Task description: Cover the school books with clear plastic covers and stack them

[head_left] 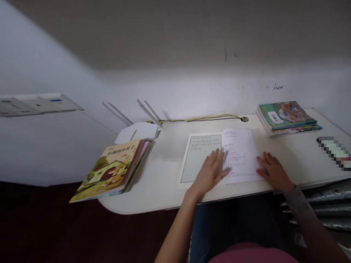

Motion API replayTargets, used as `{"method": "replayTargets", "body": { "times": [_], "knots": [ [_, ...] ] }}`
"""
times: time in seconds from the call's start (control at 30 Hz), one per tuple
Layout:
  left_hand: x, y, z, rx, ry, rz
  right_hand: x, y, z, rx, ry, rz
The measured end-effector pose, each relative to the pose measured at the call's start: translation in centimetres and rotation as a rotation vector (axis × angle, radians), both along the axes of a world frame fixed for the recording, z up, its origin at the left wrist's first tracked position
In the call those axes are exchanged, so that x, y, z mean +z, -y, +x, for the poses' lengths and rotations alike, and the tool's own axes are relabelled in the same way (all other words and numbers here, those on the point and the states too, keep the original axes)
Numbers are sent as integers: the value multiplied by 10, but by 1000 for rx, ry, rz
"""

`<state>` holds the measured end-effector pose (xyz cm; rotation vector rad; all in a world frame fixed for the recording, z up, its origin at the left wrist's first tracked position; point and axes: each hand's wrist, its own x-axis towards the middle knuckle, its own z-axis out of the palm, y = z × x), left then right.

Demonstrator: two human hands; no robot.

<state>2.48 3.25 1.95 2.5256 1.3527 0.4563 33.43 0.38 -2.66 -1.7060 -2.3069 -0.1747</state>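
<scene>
The open workbook lies flat at mid-desk, printed pages up. I have the left hand spread, pressing the left page with its fingertips near the centre fold. I have the right hand spread flat at the right page's outer edge. Neither hand pinches. A picture book and stacked textbooks lie to either side on the white desk

You've got one left hand, one right hand, one open white paper booklet, one green-covered book stack, one yellow-covered book stack, one white four-antenna router.
</scene>
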Motion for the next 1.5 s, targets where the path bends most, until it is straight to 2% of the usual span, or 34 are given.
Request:
{"method": "replayTargets", "body": {
  "times": [0.1,0.13,0.2,0.3,0.43,0.57,0.83,1.27,1.37,1.5],
  "knots": [
    [-9,-10,-40,351,-81,59,10,3,-12,15,-18,83],
    [-12,-12,-52,417,-108,62,14,4,-19,49,-23,98],
    [-17,-13,-70,467,-138,63,20,6,-35,153,-26,94],
    [-21,-10,-82,461,-109,89,22,6,-56,252,-15,49],
    [-26,-3,-85,464,-26,121,13,4,-69,209,30,27],
    [-33,2,-90,500,-32,131,9,6,-71,171,74,49],
    [-36,3,-93,538,-106,87,18,7,-62,154,153,43],
    [-29,6,-88,503,-228,100,16,7,-62,82,126,31],
    [-27,6,-86,502,-189,102,19,4,-64,68,105,35],
    [-21,4,-74,550,-4,219,30,-2,-81,125,24,34]
  ]
}}
